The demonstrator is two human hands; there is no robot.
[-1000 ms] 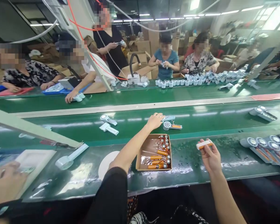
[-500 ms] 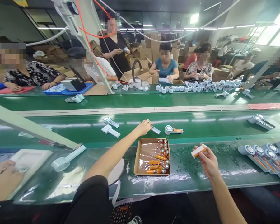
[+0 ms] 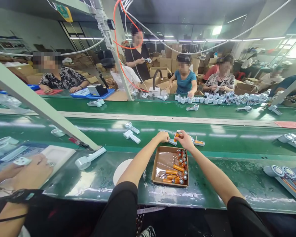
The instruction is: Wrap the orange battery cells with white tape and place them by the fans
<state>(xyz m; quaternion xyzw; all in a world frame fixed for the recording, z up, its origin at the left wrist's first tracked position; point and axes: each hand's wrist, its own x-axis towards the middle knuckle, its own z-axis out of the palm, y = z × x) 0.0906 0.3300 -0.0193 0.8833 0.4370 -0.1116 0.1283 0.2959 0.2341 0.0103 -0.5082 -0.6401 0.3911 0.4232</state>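
We Have Both Hands Full

Our left hand (image 3: 163,136) curls round a pale blue fan (image 3: 172,142) by the green belt's (image 3: 227,141) near edge. Our right hand (image 3: 185,140) pinches an orange battery (image 3: 176,135) just beside it, fingers nearly together. A box (image 3: 162,161) of batteries (image 3: 178,168) sits by the table's (image 3: 212,187) far edge.

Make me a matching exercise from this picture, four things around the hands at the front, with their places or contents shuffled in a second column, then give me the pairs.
Things
1. Cardboard box
2. Round white item
3. Orange-and-white piece
4. Pale handle

Places or contents
A. Left of the box
B. In the grip of the right hand
C. In the grip of the left hand
D. Contains orange cylinders

Pairs: 1-D, 2-A, 3-B, 4-C
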